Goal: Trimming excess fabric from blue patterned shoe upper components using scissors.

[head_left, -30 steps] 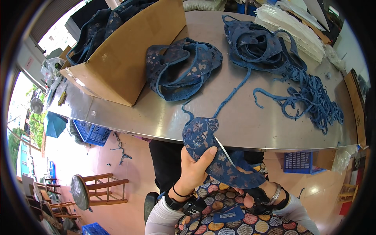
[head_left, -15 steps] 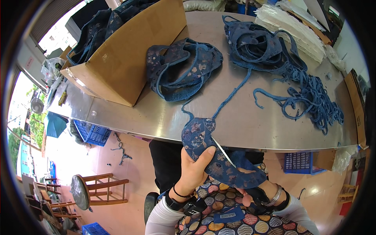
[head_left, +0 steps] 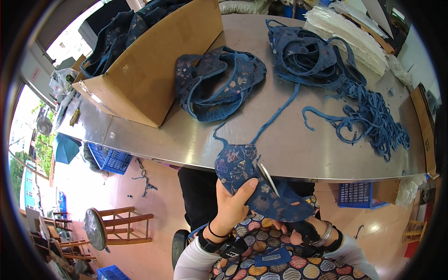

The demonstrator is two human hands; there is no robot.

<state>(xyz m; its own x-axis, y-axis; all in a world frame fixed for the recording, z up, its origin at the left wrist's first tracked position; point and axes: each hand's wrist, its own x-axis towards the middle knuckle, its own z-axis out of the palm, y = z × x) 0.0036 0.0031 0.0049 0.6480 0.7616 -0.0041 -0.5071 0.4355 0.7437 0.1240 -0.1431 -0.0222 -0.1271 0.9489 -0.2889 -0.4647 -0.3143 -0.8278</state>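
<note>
Steel table, fabric heaps. Left hand fingers pinched on limp, light blue floral piece; grip the edge. Right hand mostly hidden, grip unclear.

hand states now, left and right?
Left hand: closed on the blue fabric piece, thumb on top.
Right hand: mostly hidden under the fabric; seems to hold a thin metal tool, but the grip cannot be told.

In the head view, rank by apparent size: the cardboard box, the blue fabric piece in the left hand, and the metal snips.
1. cardboard box
2. blue fabric piece, though it looks bigger for being nearest the camera
3. metal snips, clearly smallest
</note>
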